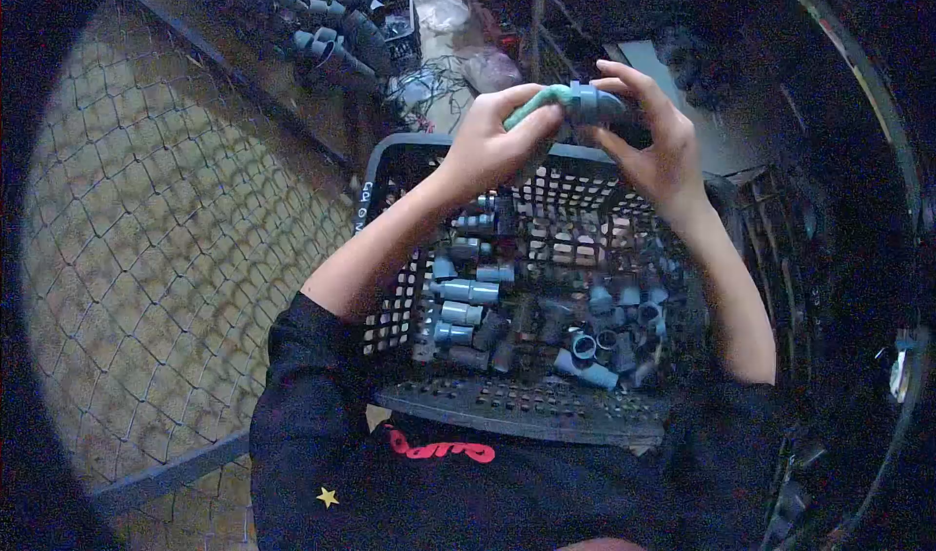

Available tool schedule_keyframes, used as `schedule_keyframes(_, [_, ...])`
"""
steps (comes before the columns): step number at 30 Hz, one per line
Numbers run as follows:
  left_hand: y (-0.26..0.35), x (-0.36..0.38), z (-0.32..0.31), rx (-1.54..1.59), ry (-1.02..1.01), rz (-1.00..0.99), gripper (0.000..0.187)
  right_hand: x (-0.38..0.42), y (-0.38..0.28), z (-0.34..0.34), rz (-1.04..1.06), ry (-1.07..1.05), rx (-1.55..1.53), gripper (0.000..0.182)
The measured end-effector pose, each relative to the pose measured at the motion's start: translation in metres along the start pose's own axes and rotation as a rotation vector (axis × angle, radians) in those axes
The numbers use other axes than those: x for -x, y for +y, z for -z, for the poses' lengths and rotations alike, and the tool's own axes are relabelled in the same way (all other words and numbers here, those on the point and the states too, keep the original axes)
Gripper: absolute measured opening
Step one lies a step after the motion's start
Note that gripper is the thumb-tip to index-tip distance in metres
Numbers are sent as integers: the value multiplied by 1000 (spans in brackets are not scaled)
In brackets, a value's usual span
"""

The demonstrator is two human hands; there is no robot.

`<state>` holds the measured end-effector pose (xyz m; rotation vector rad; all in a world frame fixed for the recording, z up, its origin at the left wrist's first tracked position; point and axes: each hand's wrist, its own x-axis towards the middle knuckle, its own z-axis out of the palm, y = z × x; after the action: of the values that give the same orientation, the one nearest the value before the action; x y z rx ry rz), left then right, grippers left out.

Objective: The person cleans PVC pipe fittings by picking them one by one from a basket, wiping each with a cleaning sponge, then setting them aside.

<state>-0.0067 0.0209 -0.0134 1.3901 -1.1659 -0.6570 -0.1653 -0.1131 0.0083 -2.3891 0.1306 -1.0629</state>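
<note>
Above the far rim of a black plastic crate [526, 416], a blue-grey plastic pipe fitting [589, 103] is held between my two hands. My left hand [499, 134] is closed on a soft green strip [535, 105], perhaps cloth, whose end lies against the fitting's near-left end. My right hand [665, 139] curls around the fitting's other end, thumb below and fingers above. Part of the fitting is hidden by shadow and my fingers. Below, several pipe fittings lie in the crate, among them a light grey-blue one [468, 291] and an open-ended ring-shaped one [583, 345].
Chain-link mesh [175, 258] with a metal frame bar [175, 473] runs along the left. More grey fittings [331, 49] are heaped at the upper left. Clear plastic bags [439, 10] lie beyond the crate. Dark racks or crates stand at the right, hard to make out.
</note>
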Motion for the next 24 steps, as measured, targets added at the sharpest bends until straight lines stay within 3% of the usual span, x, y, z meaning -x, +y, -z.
schedule_keyframes(7, [-4,-4,-3,420,-40,245,34,-7,2,2,300,-7,348,30])
schedule_keyframes(12, [1,-4,7,640,-78,551,29,-8,-7,4,453,-27,614,20])
schedule_keyframes(15, [9,-7,12,688,-101,589,29,-6,-13,6,349,3,568,25])
schedule_keyframes(18, [12,-12,12,698,-118,538,31,-2,-4,6,112,82,323,45])
schedule_keyframes(22, [23,-12,6,340,19,234,45,-1,14,5,-299,173,-177,48])
schedule_keyframes(24, [4,-17,3,138,86,3,38,-4,21,10,-551,163,-551,44])
